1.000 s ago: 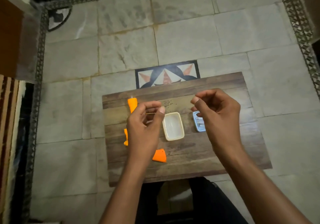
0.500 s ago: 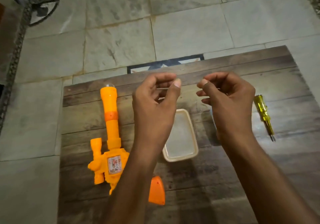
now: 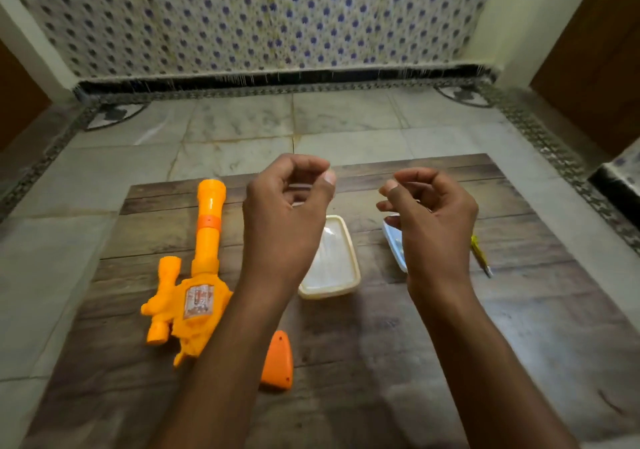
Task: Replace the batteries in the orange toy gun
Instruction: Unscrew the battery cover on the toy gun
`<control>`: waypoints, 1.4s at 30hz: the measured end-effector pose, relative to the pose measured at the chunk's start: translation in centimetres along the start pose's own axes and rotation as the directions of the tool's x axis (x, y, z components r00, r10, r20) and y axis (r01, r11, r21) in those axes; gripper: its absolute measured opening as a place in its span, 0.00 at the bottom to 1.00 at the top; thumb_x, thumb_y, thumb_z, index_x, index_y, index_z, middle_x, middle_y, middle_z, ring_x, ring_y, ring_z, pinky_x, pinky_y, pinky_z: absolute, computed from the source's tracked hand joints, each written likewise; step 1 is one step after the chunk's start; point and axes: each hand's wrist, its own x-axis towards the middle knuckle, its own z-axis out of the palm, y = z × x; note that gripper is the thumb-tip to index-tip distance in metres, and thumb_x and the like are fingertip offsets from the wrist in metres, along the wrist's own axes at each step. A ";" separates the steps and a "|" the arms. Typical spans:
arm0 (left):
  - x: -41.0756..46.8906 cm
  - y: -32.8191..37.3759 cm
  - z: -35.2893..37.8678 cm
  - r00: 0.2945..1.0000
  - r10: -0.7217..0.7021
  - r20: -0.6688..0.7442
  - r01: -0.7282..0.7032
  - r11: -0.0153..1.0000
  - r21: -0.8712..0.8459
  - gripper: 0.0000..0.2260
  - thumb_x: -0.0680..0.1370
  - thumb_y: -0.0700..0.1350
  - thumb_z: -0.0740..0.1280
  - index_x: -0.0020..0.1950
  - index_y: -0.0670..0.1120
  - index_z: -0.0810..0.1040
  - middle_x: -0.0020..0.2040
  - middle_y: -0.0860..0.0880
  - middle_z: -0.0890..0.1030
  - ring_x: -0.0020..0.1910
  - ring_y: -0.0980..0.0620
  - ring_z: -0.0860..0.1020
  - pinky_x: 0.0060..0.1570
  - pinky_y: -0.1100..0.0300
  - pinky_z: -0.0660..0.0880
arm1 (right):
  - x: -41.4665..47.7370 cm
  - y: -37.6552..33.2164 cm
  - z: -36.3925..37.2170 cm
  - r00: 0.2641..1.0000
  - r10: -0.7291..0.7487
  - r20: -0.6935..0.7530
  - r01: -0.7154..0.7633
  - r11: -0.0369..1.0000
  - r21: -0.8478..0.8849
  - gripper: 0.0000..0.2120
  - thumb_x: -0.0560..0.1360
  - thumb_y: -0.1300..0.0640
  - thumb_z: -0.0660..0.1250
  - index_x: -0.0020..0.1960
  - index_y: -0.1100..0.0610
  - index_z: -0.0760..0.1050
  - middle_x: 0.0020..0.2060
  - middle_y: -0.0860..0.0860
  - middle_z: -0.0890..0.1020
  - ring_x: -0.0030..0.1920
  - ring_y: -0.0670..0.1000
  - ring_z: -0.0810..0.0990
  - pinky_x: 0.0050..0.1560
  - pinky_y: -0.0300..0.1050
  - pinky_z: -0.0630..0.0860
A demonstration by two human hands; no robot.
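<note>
Closest to the near edge of the table (image 3: 381, 362) lies an orange battery cover (image 3: 277, 362). The orange toy gun (image 3: 201, 296) lies flat on the left half, its barrel pointing to the far edge. A cream plastic container (image 3: 341, 275) sits mid-table. Above hover the left hand (image 3: 284, 220) and right hand (image 3: 433, 226), fingers curled, thumbs near forefingers; whether they pinch anything cannot be told. A white tray (image 3: 394, 244) shows partly behind the right hand, and a yellow screwdriver (image 3: 479, 254) lies toward the right edge.

A left hand (image 3: 287, 220) and a right hand (image 3: 433, 230) hover, fingers curled, over a dark wooden bench (image 3: 398, 351) bearing an orange plastic toy gun (image 3: 207, 240).
</note>
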 end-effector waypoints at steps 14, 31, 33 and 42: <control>-19.2 2.0 0.9 0.802 -0.197 0.564 -0.159 0.840 0.519 0.26 0.76 0.55 0.73 0.73 0.52 0.73 0.70 0.51 0.76 0.67 0.52 0.76 0.67 0.54 0.73 | -8.8 -5.3 -13.7 0.992 0.096 0.082 -0.067 0.950 -0.305 0.02 0.75 0.62 0.72 0.47 0.59 0.80 0.44 0.60 0.86 0.46 0.60 0.87 0.49 0.59 0.83; -21.7 -7.2 1.2 0.782 -0.183 0.596 -0.437 0.521 0.733 0.24 0.85 0.60 0.51 0.82 0.64 0.54 0.84 0.61 0.48 0.84 0.54 0.47 0.78 0.51 0.55 | 2.8 5.1 -15.4 0.986 0.115 0.120 0.007 0.691 -0.723 0.10 0.74 0.63 0.69 0.54 0.61 0.81 0.51 0.61 0.83 0.55 0.60 0.80 0.55 0.48 0.77; -22.2 -6.7 1.1 0.800 -0.150 0.581 -0.438 0.516 0.736 0.24 0.84 0.61 0.51 0.82 0.65 0.56 0.84 0.62 0.49 0.84 0.56 0.47 0.77 0.52 0.55 | 4.1 5.4 -14.8 0.987 0.109 0.121 0.013 0.688 -0.725 0.11 0.74 0.62 0.70 0.56 0.62 0.79 0.52 0.63 0.82 0.57 0.62 0.78 0.56 0.49 0.74; -22.4 -7.5 1.3 0.818 -0.122 0.562 -0.421 0.537 0.731 0.26 0.83 0.63 0.52 0.81 0.65 0.56 0.84 0.62 0.50 0.83 0.57 0.48 0.75 0.51 0.57 | 7.5 7.3 -12.7 0.975 0.220 0.016 -0.107 0.534 -0.839 0.10 0.73 0.64 0.69 0.53 0.63 0.75 0.56 0.65 0.78 0.54 0.67 0.80 0.49 0.53 0.78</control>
